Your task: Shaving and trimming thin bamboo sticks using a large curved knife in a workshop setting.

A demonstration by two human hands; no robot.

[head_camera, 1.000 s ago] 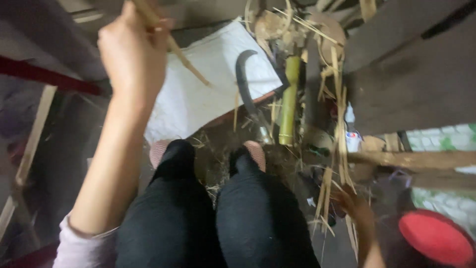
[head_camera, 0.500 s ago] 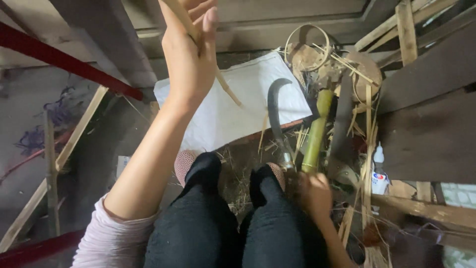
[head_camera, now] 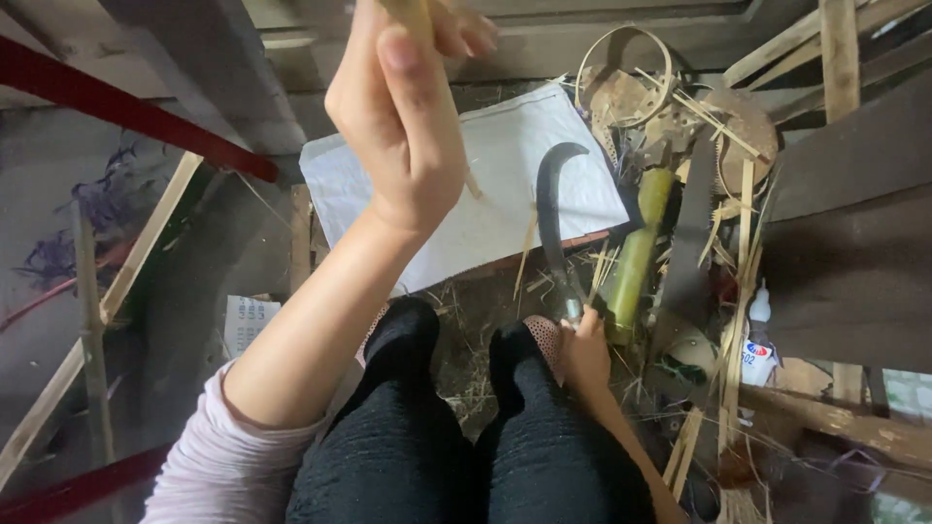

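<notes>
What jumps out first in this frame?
The raised left hand at top centre, gripping a thin bamboo strip. Below right, the right hand holds the handle of a curved dark knife lying across a white sack, beside a green bamboo piece.

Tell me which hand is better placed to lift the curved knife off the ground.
Right. The right hand already rests at the handle of the curved knife, which lies beside the green bamboo piece. The left hand is raised high, gripping a thin bamboo strip, so it is occupied and far away.
</notes>
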